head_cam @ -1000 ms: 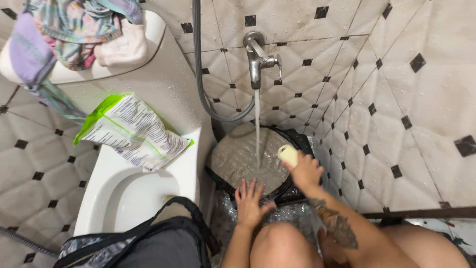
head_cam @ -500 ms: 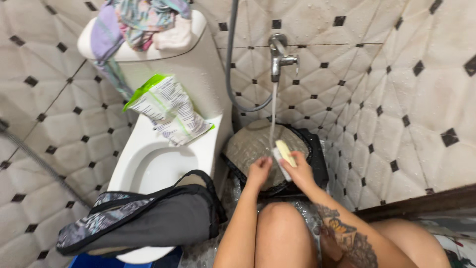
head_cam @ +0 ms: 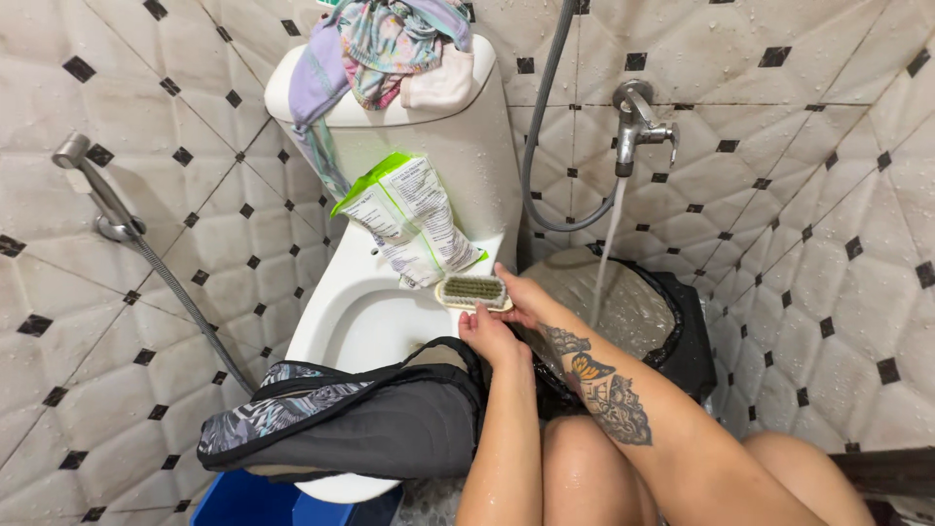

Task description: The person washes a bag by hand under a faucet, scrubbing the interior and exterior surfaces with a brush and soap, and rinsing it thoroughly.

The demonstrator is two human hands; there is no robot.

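Holding a small scrubbing brush [head_cam: 472, 291] bristles-up over the near rim of the white toilet bowl [head_cam: 331, 317], the right hand [head_cam: 521, 297] pinches the brush's far end between thumb and fingers, while the left hand [head_cam: 490, 337] sits just below the brush, fingers curled toward its underside; whether they press on it I cannot tell. A dark bag [head_cam: 341, 419] with a patterned edge is draped across the front of the bowl, just beside the left wrist. A green-and-white packet [head_cam: 409, 219] leans on the bowl's back ledge, touching the brush's far side. Right of the bowl, a tap [head_cam: 638, 122] runs water into a black basin [head_cam: 682, 341]. The brush looks light and rigid, likely slick when wet, so gripping its plain oval back by the long sides seems surest.
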